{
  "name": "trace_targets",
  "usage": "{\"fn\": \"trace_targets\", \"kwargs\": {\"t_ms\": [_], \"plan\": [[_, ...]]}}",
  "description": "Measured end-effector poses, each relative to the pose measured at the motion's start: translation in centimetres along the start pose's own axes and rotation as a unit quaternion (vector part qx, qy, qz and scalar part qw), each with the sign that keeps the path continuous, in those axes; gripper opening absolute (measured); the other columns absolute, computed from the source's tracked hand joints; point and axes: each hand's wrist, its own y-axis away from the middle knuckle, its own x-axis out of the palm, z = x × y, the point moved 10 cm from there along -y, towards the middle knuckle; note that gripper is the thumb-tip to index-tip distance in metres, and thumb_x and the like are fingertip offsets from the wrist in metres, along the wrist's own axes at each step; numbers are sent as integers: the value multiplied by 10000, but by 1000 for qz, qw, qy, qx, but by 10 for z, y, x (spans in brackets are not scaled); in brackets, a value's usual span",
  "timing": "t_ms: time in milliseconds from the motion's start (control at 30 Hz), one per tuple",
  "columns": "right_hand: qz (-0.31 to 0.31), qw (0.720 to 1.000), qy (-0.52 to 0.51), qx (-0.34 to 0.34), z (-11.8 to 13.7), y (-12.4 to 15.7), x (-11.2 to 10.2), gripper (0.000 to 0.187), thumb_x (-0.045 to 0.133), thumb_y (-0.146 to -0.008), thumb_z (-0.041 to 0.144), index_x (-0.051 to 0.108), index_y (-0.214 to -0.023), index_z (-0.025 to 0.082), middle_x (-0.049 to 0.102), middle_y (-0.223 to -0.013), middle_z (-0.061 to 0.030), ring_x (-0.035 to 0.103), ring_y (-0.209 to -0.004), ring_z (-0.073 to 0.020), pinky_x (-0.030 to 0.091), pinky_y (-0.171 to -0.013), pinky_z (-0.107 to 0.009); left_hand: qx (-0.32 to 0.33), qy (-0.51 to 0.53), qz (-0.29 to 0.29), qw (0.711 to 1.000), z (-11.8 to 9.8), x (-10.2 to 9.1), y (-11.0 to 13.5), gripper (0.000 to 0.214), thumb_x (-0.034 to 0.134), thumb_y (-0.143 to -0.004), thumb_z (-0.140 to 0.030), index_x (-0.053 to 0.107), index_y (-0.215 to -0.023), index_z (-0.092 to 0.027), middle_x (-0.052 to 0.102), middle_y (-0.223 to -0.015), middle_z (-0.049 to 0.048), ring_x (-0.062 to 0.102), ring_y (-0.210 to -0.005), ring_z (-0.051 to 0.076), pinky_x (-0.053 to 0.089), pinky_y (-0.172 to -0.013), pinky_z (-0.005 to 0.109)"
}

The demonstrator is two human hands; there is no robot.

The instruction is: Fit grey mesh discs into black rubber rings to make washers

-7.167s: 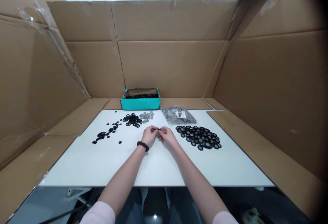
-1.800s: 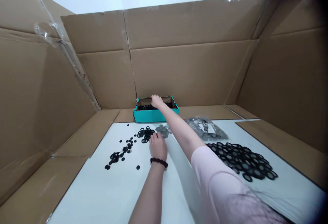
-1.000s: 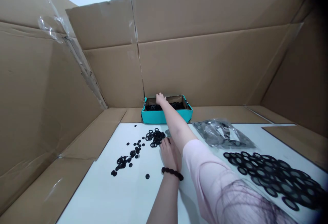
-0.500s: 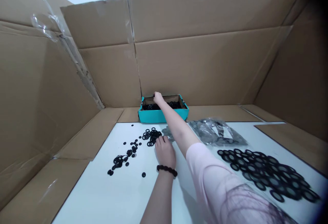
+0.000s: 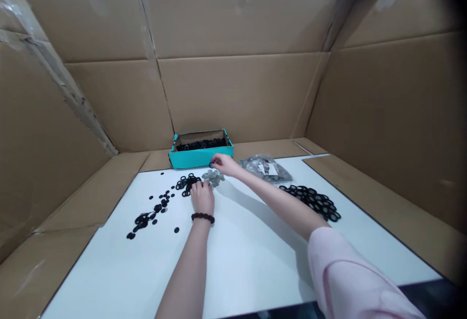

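My right hand (image 5: 223, 164) is raised above the white table, in front of the teal box (image 5: 201, 157). Pinched between its fingertips is a small black ring (image 5: 211, 165). At the right edge of a pile of black rings (image 5: 187, 183) rests my left hand (image 5: 202, 198), palm down, its fingers bent and slightly apart; its fingertips touch the pile and are partly hidden. A small heap of translucent grey pieces (image 5: 214, 177) lies between the two hands. Many black rings fill the bottom of the box.
Small black discs (image 5: 158, 208) and rings lie scattered on the left. A clear plastic bag (image 5: 268, 169) with a white label sits behind my right forearm. Larger black rings (image 5: 315, 202) are spread on the right. Cardboard walls (image 5: 233, 90) enclose the table (image 5: 241, 260).
My right hand has come back out of the box toward me, holding a black ring. My left hand stays at the ring pile. The view has shifted to the right.
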Motion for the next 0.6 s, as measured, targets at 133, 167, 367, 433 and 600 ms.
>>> {"fn": "trace_targets", "kwargs": {"t_ms": [133,167,367,433,600], "plan": [[24,989,-107,98,-29,56,14,95,603,-686,63,591,-680,158,580,-560,27,538,-548,-111,407,-574,-223,58,-27,14,998,-17,5,3,302,458,-904,-236,685,-1093,-175,606,-1135,131,474,-1082,294,369,-883,386],[17,984,-129,121,-37,67,16,98,602,-678,63,587,-678,160,570,-537,34,529,-525,-107,401,-552,-219,63,-35,22,997,-18,8,4,297,477,-895,-243,688,-1094,-176,602,-1142,131,468,-1086,298,368,-886,388],[-72,945,-237,214,-65,110,18,78,624,-662,138,553,-680,167,546,-499,37,494,-449,-92,366,-460,-199,46,-78,36,995,-15,18,1,324,467,-900,-279,679,-1126,-182,597,-1140,143,460,-1092,311,364,-889,402],[-109,934,-256,226,-70,119,17,86,630,-648,163,554,-688,165,547,-504,34,486,-440,-92,352,-441,-197,50,-88,28,995,-20,18,-2,333,464,-901,-283,667,-1137,-165,597,-1143,154,458,-1099,313,360,-893,399],[-177,909,-304,224,-78,137,20,117,632,-616,222,543,-674,171,554,-531,27,467,-435,-83,361,-440,-203,49,-108,45,992,-28,25,-12,361,355,-920,-187,687,-1043,-118,627,-1115,167,473,-1094,304,346,-892,386]]}}
